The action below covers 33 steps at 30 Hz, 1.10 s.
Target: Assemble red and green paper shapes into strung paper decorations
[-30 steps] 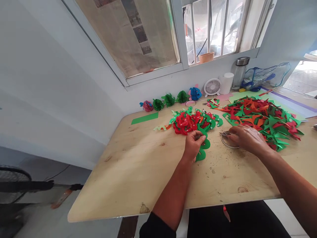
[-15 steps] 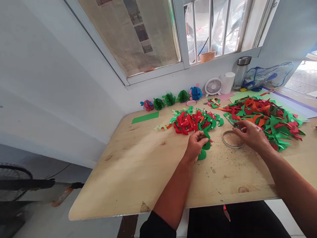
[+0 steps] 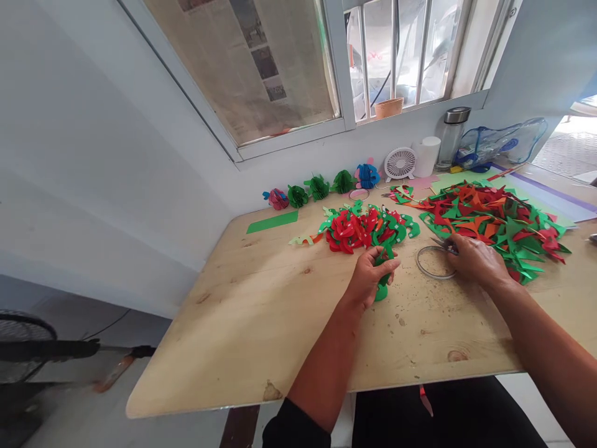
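My left hand (image 3: pixel 370 274) is closed on a curved green paper cut-out (image 3: pixel 381 292), which hangs below the fingers. My right hand (image 3: pixel 476 258) lies low over the table, fingers wrapped round a small pair of scissors (image 3: pixel 439 241) whose metal tips point to the left; most of their handle is hidden. Just beside those fingers a thin grey ring (image 3: pixel 420 264) lies flat on the wood. Beyond my left hand is a heap of red and green paper cut-outs (image 3: pixel 347 230), some with small white squares on them.
A large pile of red, orange and green paper scraps (image 3: pixel 489 214) covers the right side of the table (image 3: pixel 261 311). Along the wall stand several folded paper figures (image 3: pixel 319 186), a small white fan (image 3: pixel 400 163), a glass bottle (image 3: pixel 450 140) and a clear bag (image 3: pixel 501 143).
My right hand has come down beside the ring and closed round the scissors. The green cut-out has turned in my left hand, with less of it showing.
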Each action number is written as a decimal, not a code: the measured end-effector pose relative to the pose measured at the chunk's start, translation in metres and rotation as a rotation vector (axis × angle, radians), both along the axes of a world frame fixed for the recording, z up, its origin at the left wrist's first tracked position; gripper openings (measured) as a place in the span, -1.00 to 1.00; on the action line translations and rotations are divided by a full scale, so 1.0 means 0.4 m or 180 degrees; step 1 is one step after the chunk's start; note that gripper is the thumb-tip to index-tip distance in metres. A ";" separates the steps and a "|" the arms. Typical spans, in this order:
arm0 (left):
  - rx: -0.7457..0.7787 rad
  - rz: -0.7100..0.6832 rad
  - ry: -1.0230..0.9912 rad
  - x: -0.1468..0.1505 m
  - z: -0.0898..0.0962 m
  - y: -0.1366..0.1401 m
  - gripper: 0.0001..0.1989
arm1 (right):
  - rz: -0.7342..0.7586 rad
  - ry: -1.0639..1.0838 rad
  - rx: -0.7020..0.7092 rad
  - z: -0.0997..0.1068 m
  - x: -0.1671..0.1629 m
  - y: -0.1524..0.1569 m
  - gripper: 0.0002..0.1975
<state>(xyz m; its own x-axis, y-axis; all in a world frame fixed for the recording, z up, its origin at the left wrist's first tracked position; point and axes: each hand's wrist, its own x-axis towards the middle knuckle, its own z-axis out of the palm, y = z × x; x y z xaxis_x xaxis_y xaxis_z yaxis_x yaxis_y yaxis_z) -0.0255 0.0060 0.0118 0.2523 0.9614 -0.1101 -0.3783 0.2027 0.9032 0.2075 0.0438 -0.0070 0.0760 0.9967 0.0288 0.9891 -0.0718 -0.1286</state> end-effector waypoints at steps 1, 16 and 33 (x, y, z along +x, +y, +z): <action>0.0029 -0.0022 0.0080 0.002 -0.002 -0.001 -0.66 | 0.0003 0.0056 0.0022 -0.002 0.001 0.002 -0.70; 0.2383 -0.0019 0.2105 0.029 0.000 -0.028 -0.82 | 0.0625 0.1580 0.0405 0.005 -0.057 -0.010 -0.79; 0.2012 -0.0002 0.2121 0.026 -0.024 -0.012 -0.85 | 0.0173 0.3949 -0.0192 0.057 -0.078 -0.038 -0.70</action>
